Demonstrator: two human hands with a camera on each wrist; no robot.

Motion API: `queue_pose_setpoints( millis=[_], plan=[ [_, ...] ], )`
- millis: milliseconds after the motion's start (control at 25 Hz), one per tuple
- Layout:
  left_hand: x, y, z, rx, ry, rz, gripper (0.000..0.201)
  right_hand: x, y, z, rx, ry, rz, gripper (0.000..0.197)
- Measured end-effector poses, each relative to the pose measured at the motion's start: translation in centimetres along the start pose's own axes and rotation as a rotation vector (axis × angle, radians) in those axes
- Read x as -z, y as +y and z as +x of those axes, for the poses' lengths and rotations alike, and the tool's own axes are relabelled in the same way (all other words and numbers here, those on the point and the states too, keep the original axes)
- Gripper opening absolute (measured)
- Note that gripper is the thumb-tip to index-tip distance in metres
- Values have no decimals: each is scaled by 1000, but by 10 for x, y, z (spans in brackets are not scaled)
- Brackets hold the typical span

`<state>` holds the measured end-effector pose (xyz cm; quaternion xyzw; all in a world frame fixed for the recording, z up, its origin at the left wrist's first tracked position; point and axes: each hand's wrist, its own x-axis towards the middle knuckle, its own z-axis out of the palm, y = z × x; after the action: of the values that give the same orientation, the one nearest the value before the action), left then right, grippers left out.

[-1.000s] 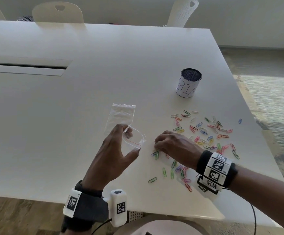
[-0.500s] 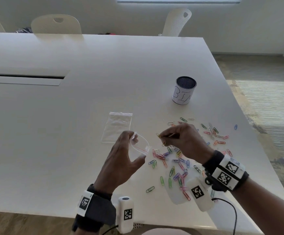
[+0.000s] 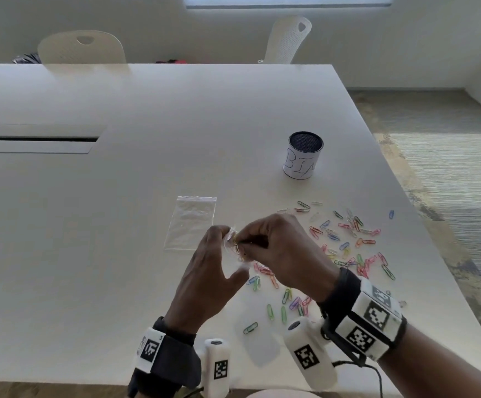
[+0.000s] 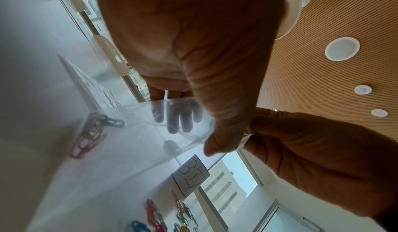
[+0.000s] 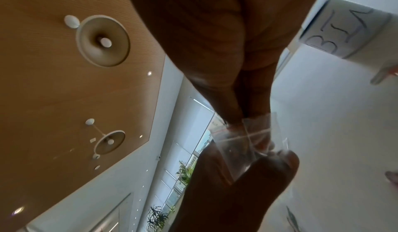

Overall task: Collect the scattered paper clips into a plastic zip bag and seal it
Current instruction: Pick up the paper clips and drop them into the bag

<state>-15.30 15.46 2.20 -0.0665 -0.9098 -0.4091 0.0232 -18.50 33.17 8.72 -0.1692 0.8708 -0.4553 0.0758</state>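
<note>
Spare bag: a second clear zip bag point(image 3: 191, 223) lies flat on the white worktop point(image 3: 96, 225), just left of and beyond the hands.
Left hand: the left hand point(image 3: 209, 278) is raised over the worktop, thumb and fingers curled round the mouth of a clear plastic zip bag point(image 4: 137, 133) and pinching it open.
Bag contents: the left wrist view shows a few paper clips, dark and red, already lying inside the held bag near its bottom.
Right hand: the right hand point(image 3: 281, 251) meets the left at the bag mouth, fingertips bunched and tucked into the opening; the right wrist view shows them inside the clear film. Whether they pinch a clip, I cannot tell.
Loose clips: coloured paper clips point(image 3: 345, 242) lie scattered on the worktop under and to the right of the right hand, some near the front edge.
Bin: a mesh cup labelled "BIN" point(image 3: 302, 155) stands upright beyond the clips, well apart from the hands.
</note>
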Motion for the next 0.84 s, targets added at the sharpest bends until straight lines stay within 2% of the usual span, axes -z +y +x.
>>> queue_pose_setpoints(
  millis=[160,280,360,440,600,720,840],
  plan=[
    [-1,1,1,-5,-18,-37,53,0,-9,2,33,-69,-131,20],
    [-1,2,2,0,-21,-24,53,6,-17,1,102,-38,-154,14],
    [-1,1,2,-18,-11,-12,54,19,-14,2,94,-7,-128,10],
    [-2,-1,4,-41,1,-15,53,37,3,10,33,76,-119,11],
    [-2,-2,11,-63,-6,-11,52,69,69,40,-83,194,-269,13],
    [-2,-2,17,-72,-13,-7,52,78,114,60,-160,133,-395,29],
    [-4,-2,25,-82,-22,2,53,75,135,74,-197,-13,-522,49]
  ],
)
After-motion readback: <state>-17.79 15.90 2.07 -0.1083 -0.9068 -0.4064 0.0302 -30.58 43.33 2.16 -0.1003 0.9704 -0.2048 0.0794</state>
